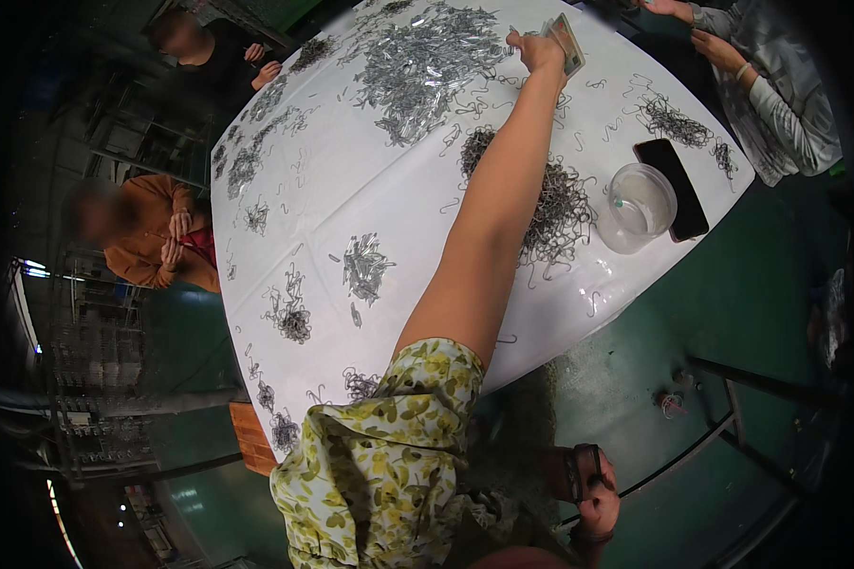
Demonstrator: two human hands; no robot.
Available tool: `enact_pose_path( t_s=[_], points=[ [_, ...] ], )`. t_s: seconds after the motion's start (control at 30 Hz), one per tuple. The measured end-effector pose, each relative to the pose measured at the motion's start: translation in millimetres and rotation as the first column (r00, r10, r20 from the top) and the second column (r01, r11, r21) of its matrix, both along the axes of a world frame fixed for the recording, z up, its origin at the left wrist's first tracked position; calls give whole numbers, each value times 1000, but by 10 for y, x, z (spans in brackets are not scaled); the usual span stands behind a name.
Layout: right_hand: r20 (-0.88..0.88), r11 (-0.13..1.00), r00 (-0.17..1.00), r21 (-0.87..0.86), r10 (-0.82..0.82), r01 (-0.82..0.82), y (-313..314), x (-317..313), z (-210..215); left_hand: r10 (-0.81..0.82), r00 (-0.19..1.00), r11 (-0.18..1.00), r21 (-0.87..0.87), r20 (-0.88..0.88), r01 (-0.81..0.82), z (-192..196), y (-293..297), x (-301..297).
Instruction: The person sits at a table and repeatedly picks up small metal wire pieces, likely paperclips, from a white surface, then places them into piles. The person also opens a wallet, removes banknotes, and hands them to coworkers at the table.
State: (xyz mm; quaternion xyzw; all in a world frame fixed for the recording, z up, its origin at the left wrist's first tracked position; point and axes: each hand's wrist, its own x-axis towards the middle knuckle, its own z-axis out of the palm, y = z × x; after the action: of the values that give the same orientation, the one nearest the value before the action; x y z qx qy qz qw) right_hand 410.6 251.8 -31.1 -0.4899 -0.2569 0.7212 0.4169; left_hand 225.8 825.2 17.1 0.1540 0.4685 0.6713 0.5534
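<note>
My left arm, in a yellow-green leaf-print sleeve, reaches over the white-covered table (332, 199) to its far side. There my left hand (539, 53) is closed on a few thin flat cards (567, 45), pale with green and orange tints. Under the forearm lies a large heap of bent wire hooks (555, 223). Left of the hand spreads a broad pile of shiny silvery slivers (427, 71). Low at the right, off the table, my right hand (598, 503) has curled fingers beside a dark strap-like thing (577, 472); what it grips is unclear.
A clear round plastic tub (636, 209) and a black phone (674, 190) lie near the right edge. Smaller heaps of hooks (294, 322) and slivers (365, 267) dot the table. Two people sit at the left, another at the far right (778, 104). A metal frame (731, 403) stands lower right.
</note>
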Motion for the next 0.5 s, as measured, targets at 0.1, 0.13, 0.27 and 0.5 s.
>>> enact_pose_path(
  t_s=[0.1,0.13,0.27,0.5],
  points=[
    [-24,986,998,-156,-60,55,-90,63,96,35,989,985,-165,-146,-59,-429,221,-112],
    [-40,977,995,-200,-86,76,-107,102,135,40,950,980,-174,-309,-98,-435,180,-107],
    [-111,958,982,-259,-155,122,-204,173,252,-40,436,974,-131,-899,-183,-2,-356,-372],
    [-488,998,871,-45,-63,47,-603,-116,496,-364,421,807,-56,-831,588,1436,-2762,-674]
  ],
)
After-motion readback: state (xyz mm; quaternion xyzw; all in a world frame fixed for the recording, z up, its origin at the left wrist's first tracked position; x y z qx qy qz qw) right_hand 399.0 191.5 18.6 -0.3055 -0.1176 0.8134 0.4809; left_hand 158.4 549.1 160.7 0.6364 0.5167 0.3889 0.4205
